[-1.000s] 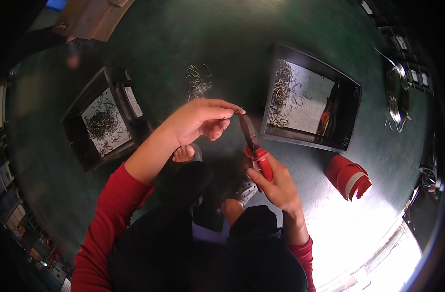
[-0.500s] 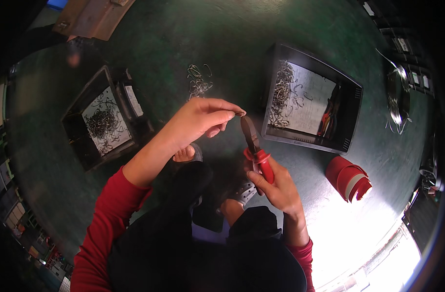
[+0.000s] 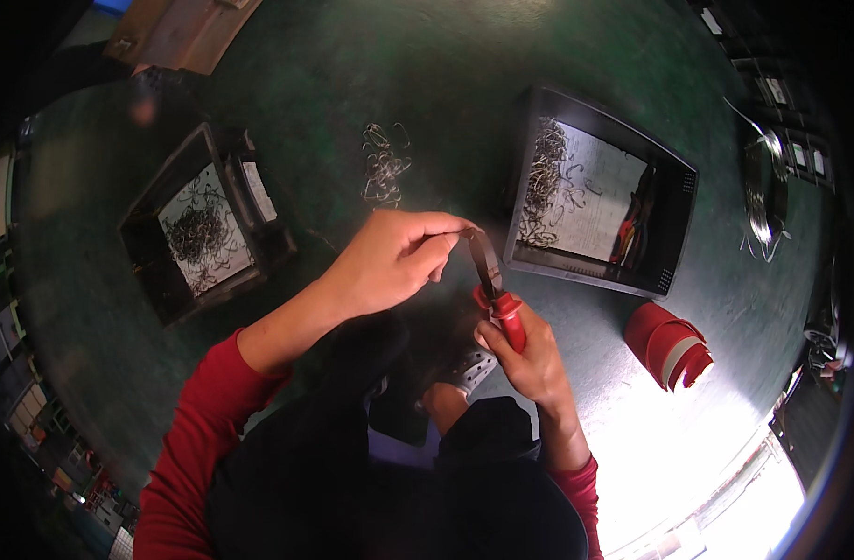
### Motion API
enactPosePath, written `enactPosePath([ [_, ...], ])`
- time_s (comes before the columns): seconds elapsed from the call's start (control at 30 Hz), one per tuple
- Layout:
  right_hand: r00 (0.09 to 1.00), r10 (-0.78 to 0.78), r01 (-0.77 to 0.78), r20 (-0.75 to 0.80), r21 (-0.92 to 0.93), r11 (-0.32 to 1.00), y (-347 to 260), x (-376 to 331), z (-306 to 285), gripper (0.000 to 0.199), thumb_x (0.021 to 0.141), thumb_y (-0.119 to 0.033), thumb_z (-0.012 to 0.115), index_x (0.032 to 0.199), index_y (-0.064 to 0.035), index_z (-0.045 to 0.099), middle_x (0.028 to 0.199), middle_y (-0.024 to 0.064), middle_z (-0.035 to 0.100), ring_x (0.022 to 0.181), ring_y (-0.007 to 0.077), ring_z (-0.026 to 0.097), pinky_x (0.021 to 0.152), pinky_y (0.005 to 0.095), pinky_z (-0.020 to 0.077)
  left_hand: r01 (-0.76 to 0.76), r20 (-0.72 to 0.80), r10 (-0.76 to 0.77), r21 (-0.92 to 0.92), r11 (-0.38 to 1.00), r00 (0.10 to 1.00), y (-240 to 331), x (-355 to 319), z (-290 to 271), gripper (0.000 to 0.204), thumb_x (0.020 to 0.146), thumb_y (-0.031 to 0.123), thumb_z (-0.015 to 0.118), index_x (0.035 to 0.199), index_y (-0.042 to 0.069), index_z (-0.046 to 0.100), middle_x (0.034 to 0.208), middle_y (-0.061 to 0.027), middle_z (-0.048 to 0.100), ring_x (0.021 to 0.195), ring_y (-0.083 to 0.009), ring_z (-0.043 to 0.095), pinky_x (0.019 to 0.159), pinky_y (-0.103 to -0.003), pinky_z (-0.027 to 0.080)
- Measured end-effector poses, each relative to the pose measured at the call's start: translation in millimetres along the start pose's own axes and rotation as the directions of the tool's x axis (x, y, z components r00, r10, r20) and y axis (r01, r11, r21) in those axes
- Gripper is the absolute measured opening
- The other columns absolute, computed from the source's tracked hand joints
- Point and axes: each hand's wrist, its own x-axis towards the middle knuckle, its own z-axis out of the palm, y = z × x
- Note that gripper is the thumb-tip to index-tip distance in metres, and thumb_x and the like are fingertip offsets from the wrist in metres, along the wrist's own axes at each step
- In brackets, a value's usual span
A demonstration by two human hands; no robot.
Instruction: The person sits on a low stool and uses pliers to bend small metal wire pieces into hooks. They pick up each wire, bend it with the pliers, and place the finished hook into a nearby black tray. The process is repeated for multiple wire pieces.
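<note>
Little has changed from 0.5 s ago: the right hand [image 3: 530, 350] still grips the red-handled pliers [image 3: 495, 285] over the green floor [image 3: 352, 84], while the left hand [image 3: 394, 257], fingers pinched at the jaws, has shifted slightly lower. Whether it holds a wire cannot be told.

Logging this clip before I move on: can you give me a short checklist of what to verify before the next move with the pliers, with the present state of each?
1. Right hand has a firm grip on the red handles of the pliers: ok.
2. Left hand fingertips are at the pliers' tip: ok.
3. A wire piece is actually between the jaws: cannot tell, too small.
4. Fingers are out of the pinch line: cannot tell.
5. Right tray with wire pieces lies near the hands: ok.
6. Left tray and loose wire pile are apart from the hands: ok.
</note>
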Motion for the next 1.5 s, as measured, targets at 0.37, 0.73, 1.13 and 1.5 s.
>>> enactPosePath([
  [0.37,1.000,0.018,-0.019,-0.023,-0.040,0.999,10.2,4.2,6.2,0.035,0.084,-0.002,0.064,0.119,0.0002,0.058,0.103,0.0183,0.064,0.095,0.0378,0.064,0.083,0.0378,0.0494,-0.097,-0.055,0.105,0.137,0.986,0.993,3.9,-11.7,7.8,0.029,0.097,0.009,0.046,0.117,0.002,0.066,0.058,-0.0011,0.054,0.049,-0.0030,0.049,0.046,-0.022,0.038],
  [0.73,0.996,-0.049,0.045,-0.077,-0.058,0.997,21.2,5.9,10.3,0.037,0.082,0.003,0.064,0.118,-0.0014,0.059,0.104,0.0174,0.064,0.097,0.0382,0.064,0.083,0.0382,0.0499,-0.098,-0.091,0.111,0.137,0.986,0.990,0.5,-13.6,13.7,0.029,0.097,0.009,0.046,0.116,0.001,0.065,0.058,-0.0017,0.055,0.047,-0.0032,0.048,0.045,-0.021,0.038],
  [1.13,0.998,-0.031,0.029,-0.055,-0.030,0.999,28.9,8.1,9.5,0.035,0.085,-0.007,0.066,0.119,-0.0017,0.058,0.104,0.0167,0.065,0.096,0.0335,0.064,0.083,0.0369,0.0496,-0.134,-0.061,0.155,0.257,0.957,0.986,-7.7,-4.3,13.5,0.027,0.096,0.008,0.047,0.116,0.001,0.065,0.061,-0.0030,0.057,0.050,-0.0048,0.051,0.047,-0.023,0.041],
  [1.5,0.986,0.147,-0.148,0.074,0.007,0.989,43.4,11.4,19.0,0.047,0.089,-0.025,0.064,0.131,-0.0076,0.055,0.099,0.0116,0.065,0.093,0.0209,0.060,0.087,0.0342,0.0465,-0.435,0.027,0.471,0.435,0.789,0.882,29.0,74.7,36.3,0.034,0.092,0.021,0.064,0.120,0.003,0.053,0.095,-0.0160,0.071,0.077,-0.0236,0.070,0.066,-0.033,0.055],
])
